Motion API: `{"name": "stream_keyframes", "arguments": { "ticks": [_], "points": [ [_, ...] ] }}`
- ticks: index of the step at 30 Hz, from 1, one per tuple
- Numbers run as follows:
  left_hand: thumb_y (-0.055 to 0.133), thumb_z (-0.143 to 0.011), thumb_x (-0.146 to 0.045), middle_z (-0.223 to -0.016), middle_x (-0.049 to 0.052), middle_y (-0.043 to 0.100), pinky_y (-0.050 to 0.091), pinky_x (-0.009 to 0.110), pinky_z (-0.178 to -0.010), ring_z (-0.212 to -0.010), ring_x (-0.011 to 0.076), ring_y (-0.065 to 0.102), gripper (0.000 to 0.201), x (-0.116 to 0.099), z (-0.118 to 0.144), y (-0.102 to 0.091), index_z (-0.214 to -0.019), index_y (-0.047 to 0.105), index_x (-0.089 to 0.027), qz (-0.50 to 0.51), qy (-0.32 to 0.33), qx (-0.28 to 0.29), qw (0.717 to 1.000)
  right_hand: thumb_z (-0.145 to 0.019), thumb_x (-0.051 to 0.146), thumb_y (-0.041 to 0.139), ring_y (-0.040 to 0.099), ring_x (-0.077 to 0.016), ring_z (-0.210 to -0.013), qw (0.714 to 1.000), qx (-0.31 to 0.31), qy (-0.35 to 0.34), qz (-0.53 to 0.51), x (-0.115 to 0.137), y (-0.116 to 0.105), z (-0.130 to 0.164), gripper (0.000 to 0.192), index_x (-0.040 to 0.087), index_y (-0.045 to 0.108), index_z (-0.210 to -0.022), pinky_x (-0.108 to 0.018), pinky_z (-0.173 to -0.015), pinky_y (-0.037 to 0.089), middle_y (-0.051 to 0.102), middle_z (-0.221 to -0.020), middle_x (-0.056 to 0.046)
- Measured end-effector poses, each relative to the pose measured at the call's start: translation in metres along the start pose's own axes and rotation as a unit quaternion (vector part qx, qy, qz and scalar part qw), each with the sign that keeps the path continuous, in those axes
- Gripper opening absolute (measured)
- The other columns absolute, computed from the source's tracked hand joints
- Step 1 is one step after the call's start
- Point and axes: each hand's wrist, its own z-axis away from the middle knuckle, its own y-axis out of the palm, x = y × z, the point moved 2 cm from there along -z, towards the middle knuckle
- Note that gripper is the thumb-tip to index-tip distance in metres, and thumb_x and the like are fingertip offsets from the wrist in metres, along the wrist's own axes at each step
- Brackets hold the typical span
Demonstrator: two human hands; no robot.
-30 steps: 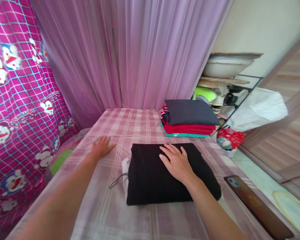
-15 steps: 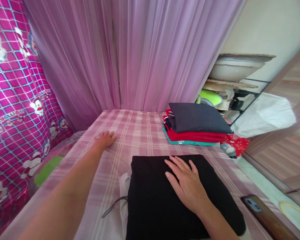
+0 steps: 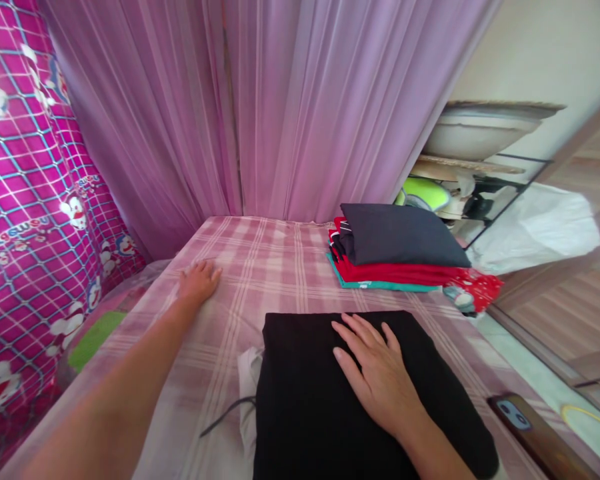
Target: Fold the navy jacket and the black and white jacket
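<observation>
My left hand (image 3: 199, 280) lies flat on the pink plaid sheet (image 3: 260, 260), fingers stretched out, holding nothing. Palm down, my right hand (image 3: 375, 367) rests with fingers spread on a folded black garment (image 3: 300, 393). A dark drawstring (image 3: 227, 415) trails from the garment's left side. Pale cloth (image 3: 249, 387) shows from underneath it. Farther back sits a stack of folded clothes, with a dark grey piece (image 3: 400, 233) on top, red cloth (image 3: 400, 272) below it and a teal piece (image 3: 380, 285) at the bottom.
A phone (image 3: 545, 433) lies at the right edge of the sheet. Behind hang purple curtains (image 3: 290, 107); a pink patterned cloth (image 3: 30, 200) hangs at left. A rack holding a basin (image 3: 480, 133) and a white bag (image 3: 540, 227) stand at right.
My left hand has slid slightly to the left over the sheet. My right hand stays on the black garment. The drawstring lies straighter than before, and the view has shifted a little.
</observation>
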Motion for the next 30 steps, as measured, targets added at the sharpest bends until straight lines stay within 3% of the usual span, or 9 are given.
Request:
{"name": "stream_keyframes", "arguments": {
  "ticks": [4,8,12,15,18,22,24,26,30],
  "points": [
    [0.026,-0.098,-0.045,-0.157,0.009,0.039,0.016,0.061,-0.118,-0.145,0.0324,0.032,0.058,0.016,0.044,-0.010,-0.148,0.043,-0.021,-0.034,0.023,-0.011,0.999,-0.100,0.043,0.035,0.050,-0.0280,-0.131,1.000,0.013,0.016,-0.008,0.001,0.001,-0.003,0.043,0.029,0.061,-0.132,-0.062,-0.111,0.027,0.059,-0.140,-0.008],
    [0.029,-0.098,-0.046,-0.159,0.007,0.036,0.015,0.061,-0.118,-0.147,0.0305,0.029,0.056,0.025,0.101,-0.006,-0.148,0.042,-0.025,-0.051,0.048,0.014,0.997,-0.100,0.043,0.033,0.047,-0.0277,-0.134,0.999,0.041,0.026,-0.011,0.003,0.001,-0.006,0.044,0.029,0.059,-0.133,-0.063,-0.112,0.025,0.057,-0.142,-0.008],
    [0.034,-0.096,-0.045,-0.158,0.012,0.036,0.020,0.064,-0.115,-0.146,0.0327,0.029,0.057,0.020,0.128,-0.007,-0.147,0.043,-0.020,-0.038,0.028,0.030,0.998,-0.101,0.042,0.032,0.045,-0.0268,-0.136,0.997,0.065,0.033,-0.002,0.005,0.001,-0.006,0.045,0.028,0.057,-0.136,-0.062,-0.113,0.023,0.054,-0.145,-0.008],
    [0.038,-0.094,-0.044,-0.151,0.013,0.047,0.024,0.058,-0.116,-0.142,0.0307,0.037,0.052,-0.003,0.136,-0.017,-0.137,0.055,-0.019,0.039,0.047,0.021,0.998,-0.101,0.041,0.032,0.044,-0.0264,-0.136,0.998,0.062,0.032,0.005,0.005,0.000,-0.005,0.045,0.028,0.056,-0.137,-0.061,-0.114,0.023,0.054,-0.145,-0.007],
    [0.032,-0.095,-0.051,-0.138,0.011,0.061,0.036,0.043,-0.113,-0.132,0.0259,0.051,0.055,-0.037,0.151,-0.026,-0.128,0.063,-0.019,0.209,0.074,0.050,0.974,-0.102,0.041,0.030,0.044,-0.0260,-0.137,0.998,0.059,0.029,0.008,0.005,0.000,-0.004,0.046,0.029,0.055,-0.138,-0.060,-0.114,0.022,0.053,-0.146,-0.007],
    [0.029,-0.093,-0.064,-0.148,0.009,0.051,0.039,0.039,-0.111,-0.136,0.0250,0.049,0.069,-0.076,0.182,-0.033,-0.143,0.049,-0.020,0.397,0.033,0.097,0.912,-0.102,0.043,0.026,0.040,-0.0248,-0.139,0.996,0.082,0.034,0.007,0.007,-0.002,-0.006,0.049,0.030,0.052,-0.141,-0.059,-0.115,0.019,0.050,-0.149,-0.006],
    [0.035,-0.092,-0.065,-0.157,0.010,0.037,0.033,0.040,-0.116,-0.144,0.0246,0.036,0.075,-0.091,0.195,-0.042,-0.152,0.035,-0.019,0.401,0.033,0.079,0.912,-0.102,0.043,0.025,0.037,-0.0246,-0.141,0.993,0.107,0.039,0.002,0.010,-0.004,-0.008,0.050,0.030,0.049,-0.144,-0.059,-0.116,0.016,0.047,-0.151,-0.006],
    [0.042,-0.090,-0.063,-0.162,0.011,0.026,0.024,0.045,-0.120,-0.149,0.0259,0.025,0.079,-0.110,0.202,-0.057,-0.154,0.030,-0.018,0.341,0.077,0.042,0.936,-0.102,0.043,0.025,0.034,-0.0250,-0.143,0.990,0.134,0.043,-0.004,0.014,-0.007,-0.010,0.051,0.029,0.048,-0.145,-0.060,-0.116,0.014,0.045,-0.153,-0.007],
    [0.039,-0.094,-0.056,-0.160,0.010,0.031,0.012,0.056,-0.122,-0.150,0.0298,0.020,0.064,-0.162,0.212,-0.078,-0.148,0.043,-0.021,0.183,0.202,-0.010,0.962,-0.102,0.044,0.025,0.032,-0.0253,-0.145,0.987,0.156,0.047,-0.015,0.021,-0.010,-0.011,0.052,0.025,0.047,-0.146,-0.061,-0.117,0.011,0.043,-0.154,-0.008]
  ]
}}
